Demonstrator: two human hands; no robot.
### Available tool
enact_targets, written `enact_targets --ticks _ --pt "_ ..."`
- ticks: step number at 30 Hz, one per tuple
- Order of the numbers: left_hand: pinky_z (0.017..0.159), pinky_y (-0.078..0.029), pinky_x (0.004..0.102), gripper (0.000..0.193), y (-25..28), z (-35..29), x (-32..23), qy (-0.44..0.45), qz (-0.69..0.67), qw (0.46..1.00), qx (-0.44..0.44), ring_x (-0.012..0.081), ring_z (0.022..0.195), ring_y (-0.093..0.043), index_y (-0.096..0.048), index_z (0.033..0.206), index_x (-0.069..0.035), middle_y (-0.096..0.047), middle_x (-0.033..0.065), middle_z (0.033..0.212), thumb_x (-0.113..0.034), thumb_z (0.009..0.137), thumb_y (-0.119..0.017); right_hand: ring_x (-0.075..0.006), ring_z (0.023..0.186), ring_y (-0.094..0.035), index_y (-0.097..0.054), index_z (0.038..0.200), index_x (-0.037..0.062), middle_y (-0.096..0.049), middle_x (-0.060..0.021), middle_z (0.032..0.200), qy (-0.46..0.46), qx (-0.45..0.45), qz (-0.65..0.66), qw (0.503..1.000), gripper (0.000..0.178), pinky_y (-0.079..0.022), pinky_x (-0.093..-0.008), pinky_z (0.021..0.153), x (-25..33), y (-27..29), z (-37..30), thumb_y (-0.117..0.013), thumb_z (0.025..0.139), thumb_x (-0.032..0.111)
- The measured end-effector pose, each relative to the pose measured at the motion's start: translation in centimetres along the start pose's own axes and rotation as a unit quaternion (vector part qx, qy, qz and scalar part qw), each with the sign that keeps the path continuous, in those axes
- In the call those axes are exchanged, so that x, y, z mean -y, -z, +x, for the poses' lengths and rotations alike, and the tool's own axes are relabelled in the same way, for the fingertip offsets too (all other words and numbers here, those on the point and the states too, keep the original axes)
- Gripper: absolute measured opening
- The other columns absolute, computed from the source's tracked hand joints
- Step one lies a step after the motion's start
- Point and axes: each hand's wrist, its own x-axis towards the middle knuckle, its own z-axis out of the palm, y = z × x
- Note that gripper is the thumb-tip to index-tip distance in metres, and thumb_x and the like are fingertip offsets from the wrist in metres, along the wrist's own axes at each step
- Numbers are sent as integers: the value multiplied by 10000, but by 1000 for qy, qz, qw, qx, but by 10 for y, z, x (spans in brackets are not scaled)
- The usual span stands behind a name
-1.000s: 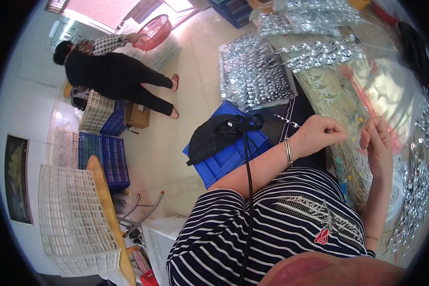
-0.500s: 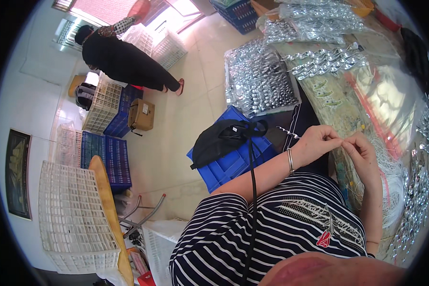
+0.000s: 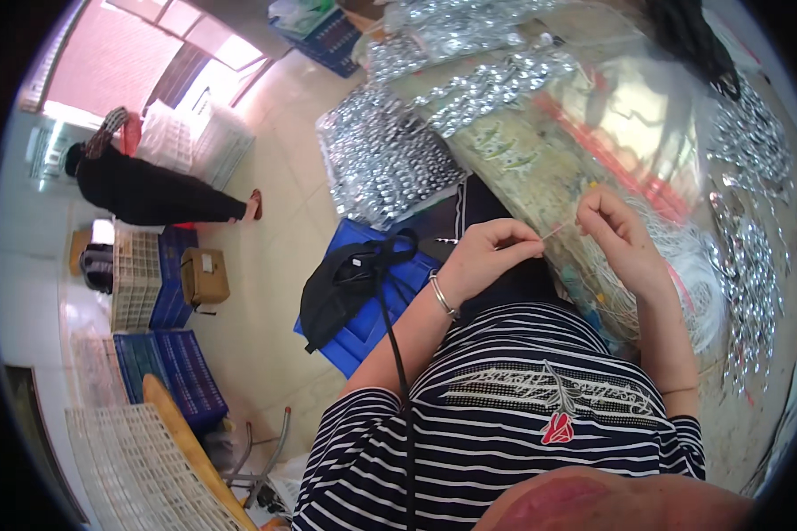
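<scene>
My left hand (image 3: pixel 494 258), a silver bangle at its wrist, is closed with thumb and forefinger pinching a thin pale string (image 3: pixel 554 232). The string runs toward my right hand (image 3: pixel 624 237), whose thumb and fingers are also closed at its other end. The two hands are a short way apart, at the near edge of the table. Beside and under my right hand lies a bundle of white strings (image 3: pixel 698 305). A small bit of a silver twisted piece (image 3: pixel 447 240) shows beyond my left hand; most of it is hidden.
Silver twisted strips (image 3: pixel 496 88) lie across the table (image 3: pixel 540 190), with a clear plastic bag (image 3: pixel 638 115) beside them and more silver strands (image 3: pixel 748 292) at right. A packed silver bag (image 3: pixel 385 155) and a blue crate (image 3: pixel 363 305) with a black bag stand left. Another person (image 3: pixel 146 190) stands far left.
My hands have moved apart from touching fingertips, and string now shows between them. The whole view has shifted, with the table appearing further left. The other person's raised arm has come down.
</scene>
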Motion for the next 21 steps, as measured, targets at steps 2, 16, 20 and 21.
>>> enact_targets --ticks 2,16,20,21 --pt "770 -480 216 137 3 0 6 -1 24 1000 18 107 840 -613 -643 949 5 -660 56 903 -30 816 -639 -63 744 -425 -503 837 53 -434 27 798 -13 -9 39 999 120 -360 -206 675 6 5 -1 -496 923 137" --pt "715 -484 218 213 28 -4 54 -77 279 957 4 105 788 -609 -636 1022 -6 -638 50 878 -58 816 -647 -76 794 -452 -550 881 72 -501 8 876 34 -142 198 969 152 -378 -243 731 7 63 1 -495 934 204" --pt "622 -466 204 147 35 -4 51 -78 240 967 -31 86 695 -588 -650 951 9 -633 46 826 -90 846 -623 -70 839 -478 -570 913 75 -531 11 912 22 -182 188 965 150 -389 -242 768 -3 76 3 -499 933 205" --pt "576 -441 199 146 33 -4 49 -50 154 985 -51 75 642 -558 -650 939 13 -627 42 807 -101 858 -609 -69 864 -489 -580 937 72 -544 12 932 15 -190 179 965 155 -393 -243 790 -7 80 4 -503 932 207"
